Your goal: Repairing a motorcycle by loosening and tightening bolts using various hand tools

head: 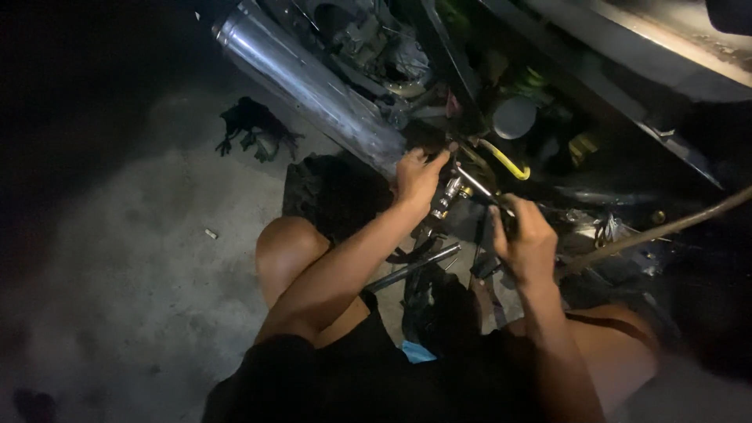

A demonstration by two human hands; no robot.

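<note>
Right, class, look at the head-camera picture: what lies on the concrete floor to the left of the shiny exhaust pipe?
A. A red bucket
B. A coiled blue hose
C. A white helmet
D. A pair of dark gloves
D. A pair of dark gloves lies on the concrete floor, left of the chrome exhaust pipe; no bucket, helmet or hose shows there.
</note>
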